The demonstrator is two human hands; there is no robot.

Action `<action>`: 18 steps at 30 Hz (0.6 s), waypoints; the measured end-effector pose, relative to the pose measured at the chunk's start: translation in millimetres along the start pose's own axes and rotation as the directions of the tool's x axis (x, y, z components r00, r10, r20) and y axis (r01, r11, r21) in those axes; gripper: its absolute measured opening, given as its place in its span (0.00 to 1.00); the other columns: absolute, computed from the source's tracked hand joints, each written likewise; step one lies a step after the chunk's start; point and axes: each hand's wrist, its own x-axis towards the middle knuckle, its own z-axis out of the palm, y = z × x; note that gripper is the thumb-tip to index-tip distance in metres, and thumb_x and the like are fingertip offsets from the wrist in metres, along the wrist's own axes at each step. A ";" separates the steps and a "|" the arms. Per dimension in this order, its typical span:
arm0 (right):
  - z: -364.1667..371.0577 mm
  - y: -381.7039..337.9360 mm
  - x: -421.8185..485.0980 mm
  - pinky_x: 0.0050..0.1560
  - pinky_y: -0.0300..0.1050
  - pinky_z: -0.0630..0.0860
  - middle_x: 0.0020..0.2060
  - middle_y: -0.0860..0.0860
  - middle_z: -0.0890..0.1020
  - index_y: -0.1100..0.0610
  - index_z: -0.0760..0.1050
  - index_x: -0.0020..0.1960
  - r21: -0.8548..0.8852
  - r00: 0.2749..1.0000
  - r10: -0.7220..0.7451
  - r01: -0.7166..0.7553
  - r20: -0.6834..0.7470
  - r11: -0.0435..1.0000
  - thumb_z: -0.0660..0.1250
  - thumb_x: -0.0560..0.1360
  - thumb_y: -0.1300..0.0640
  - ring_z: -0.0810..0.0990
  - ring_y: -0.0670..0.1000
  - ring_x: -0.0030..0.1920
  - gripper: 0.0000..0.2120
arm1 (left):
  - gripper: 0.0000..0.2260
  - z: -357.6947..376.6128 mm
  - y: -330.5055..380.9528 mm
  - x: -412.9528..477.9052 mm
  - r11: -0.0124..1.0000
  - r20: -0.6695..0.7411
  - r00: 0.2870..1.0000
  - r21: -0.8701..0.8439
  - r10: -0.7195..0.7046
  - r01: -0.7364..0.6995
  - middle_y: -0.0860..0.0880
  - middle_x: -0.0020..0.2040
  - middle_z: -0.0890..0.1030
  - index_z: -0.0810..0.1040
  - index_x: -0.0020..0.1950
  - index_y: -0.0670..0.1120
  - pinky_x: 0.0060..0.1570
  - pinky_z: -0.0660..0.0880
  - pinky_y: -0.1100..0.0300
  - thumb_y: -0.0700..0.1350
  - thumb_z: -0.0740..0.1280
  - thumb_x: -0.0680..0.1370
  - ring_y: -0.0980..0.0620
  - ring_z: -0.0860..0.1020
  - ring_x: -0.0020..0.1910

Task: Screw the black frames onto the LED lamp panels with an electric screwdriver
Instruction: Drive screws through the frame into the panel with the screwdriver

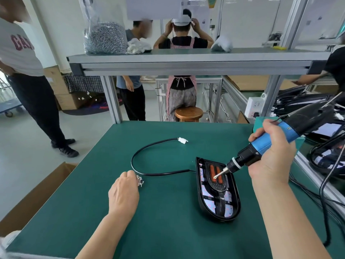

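Two hands are busy over the green bench [168,230], seen from the worker's head camera. The right hand [270,159] is wrapped round the blue barrel of the electric screwdriver [261,146] and holds it slanted, so the bit [221,173] hangs just above the red strips at the top of the LED lamp panel [228,208], ready and out of the way. The panel lies flat on the bench to the right of centre with the black frame [216,217] seated around it, and its cable [134,156] loops off left to a white plug [182,140].

The left hand [124,191] lies knuckles up, fingers bent down onto the small heap of loose screws [140,181]. I'd guess it is fishing for the next one, but the fingertips are hidden, so I cannot tell whether it has a screw yet. Keeping the heap within easy reach of the panel makes sense: one hand feeds, the other drives.
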 end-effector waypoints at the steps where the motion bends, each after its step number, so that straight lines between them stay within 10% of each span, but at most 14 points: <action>1: 0.1 -0.3 -0.8 0.37 0.41 0.74 0.30 0.49 0.75 0.54 0.75 0.45 0.000 1.000 -0.001 0.001 -0.010 1.000 0.71 0.70 0.60 0.74 0.49 0.30 0.06 | 0.07 -1.7 0.3 -1.7 0.998 -0.014 1.000 -0.061 -0.021 0.020 0.50 0.43 0.75 0.70 0.46 0.45 0.42 0.70 0.54 0.42 0.58 0.84 0.46 0.74 0.42; 5: 2.9 -1.5 -5.4 0.37 0.41 0.75 0.30 0.49 0.75 0.54 0.74 0.46 0.030 0.999 0.011 -0.010 -0.047 0.999 0.70 0.72 0.60 0.74 0.49 0.30 0.06 | 0.06 -22.1 29.4 -20.1 0.829 0.057 0.994 -0.548 -0.097 0.113 0.50 0.40 0.82 0.79 0.44 0.47 0.43 0.74 0.57 0.38 0.68 0.79 0.48 0.80 0.43; 8: 7.7 -1.6 -11.9 0.39 0.41 0.74 0.29 0.49 0.75 0.55 0.73 0.47 0.049 0.998 0.033 -0.030 -0.058 0.998 0.69 0.73 0.60 0.74 0.50 0.31 0.06 | 0.08 -37.9 69.8 -40.0 0.380 0.350 0.936 -0.864 -0.017 0.330 0.48 0.36 0.84 0.83 0.41 0.44 0.43 0.77 0.61 0.31 0.72 0.74 0.50 0.83 0.39; 12: 12.4 -2.9 -24.2 0.38 0.40 0.73 0.28 0.48 0.74 0.54 0.73 0.45 0.077 0.996 0.076 -0.074 -0.034 0.994 0.68 0.75 0.60 0.74 0.49 0.31 0.04 | 0.08 -51.6 104.9 -59.1 0.009 0.524 0.822 -0.844 0.224 0.536 0.43 0.37 0.82 0.83 0.41 0.41 0.38 0.78 0.64 0.28 0.70 0.74 0.52 0.81 0.35; 18: 11.4 -10.2 -33.4 0.36 0.39 0.74 0.29 0.49 0.74 0.55 0.75 0.44 0.099 0.996 0.090 -0.088 -0.011 0.991 0.69 0.73 0.59 0.73 0.49 0.31 0.03 | 0.05 -56.8 116.4 -63.8 -0.167 0.554 0.781 -0.774 0.289 0.611 0.43 0.36 0.81 0.80 0.45 0.36 0.35 0.79 0.65 0.29 0.69 0.72 0.51 0.81 0.34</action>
